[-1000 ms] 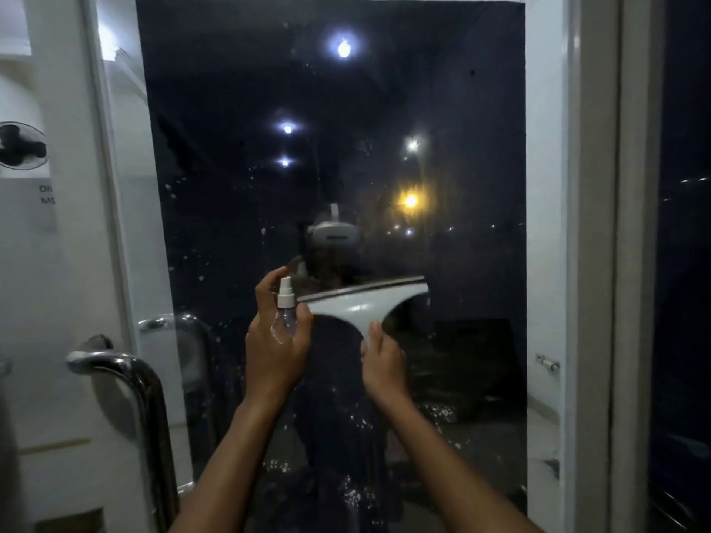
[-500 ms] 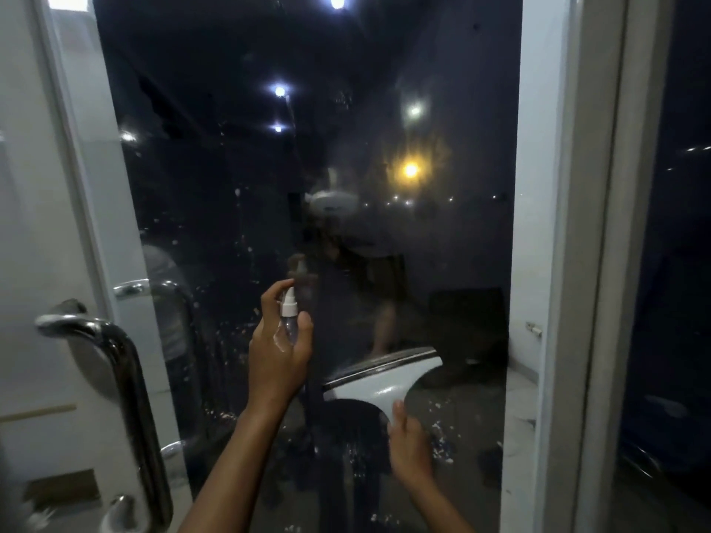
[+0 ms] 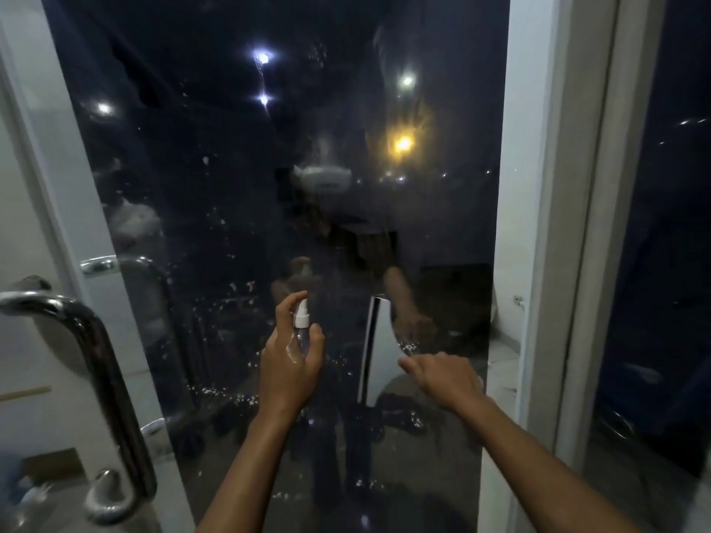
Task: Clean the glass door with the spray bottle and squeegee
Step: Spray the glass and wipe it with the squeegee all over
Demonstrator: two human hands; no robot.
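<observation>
Squeegee (image 3: 379, 348) stands with its long blade upright against the glass door (image 3: 231, 225), handle running sideways into the right hand (image 3: 442, 378), which grips it. Just beside that grip, toward the door handle (image 3: 96, 359), the left hand (image 3: 290, 363) clasps a small spray bottle (image 3: 301, 327) upright, index finger curled over its white nozzle, which faces the glass. White droplets speckle the pane around both hands.

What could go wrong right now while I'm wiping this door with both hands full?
The squeegee now stands upright, so its blade could leave streaks or miss droplets on the glass. The left hand looks wet around the spray bottle, which might slip. The right hand works near the door frame and could knock it.
</observation>
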